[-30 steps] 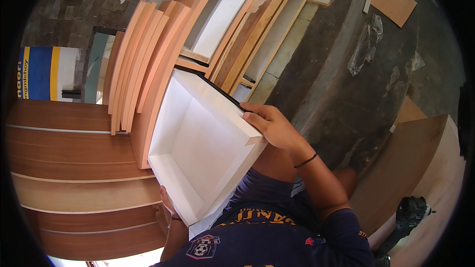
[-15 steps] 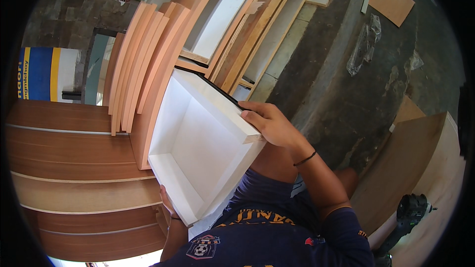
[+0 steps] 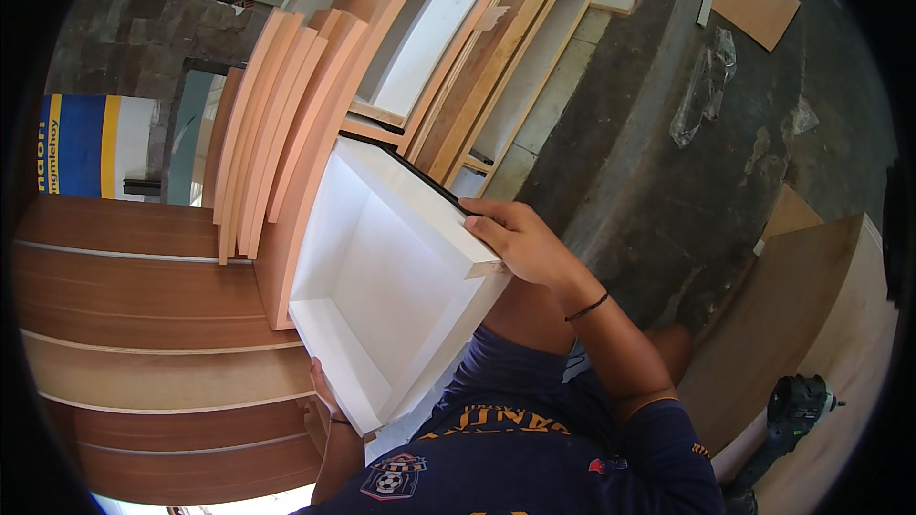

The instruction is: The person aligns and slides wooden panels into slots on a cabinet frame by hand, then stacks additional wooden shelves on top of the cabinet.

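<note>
A white drawer box point(image 3: 382, 272) sits tilted in front of me, its far end at the opening of an orange-brown wooden cabinet point(image 3: 279, 288). My right hand point(image 3: 520, 240) grips the near right corner of the drawer, thumb on top of the side wall and fingers over its outer face. A black drawer slide point(image 3: 420, 175) runs along that outer side, reaching my fingertips. My left hand point(image 3: 322, 387) holds the drawer's left side near the close corner; most of its fingers are hidden behind the wall.
Stacked orange-brown panels point(image 3: 272, 133) lean on the cabinet left of the drawer. Another white drawer point(image 3: 420, 38) sits farther back. Brown boards point(image 3: 143, 296) lie left. A cordless power driver point(image 3: 800, 410) rests at lower right by a large panel point(image 3: 792, 296). Clear plastic wrap point(image 3: 704, 86) lies on the floor.
Almost nothing differs. The view has shifted very slightly, and both hands keep the same hold on the drawer.
</note>
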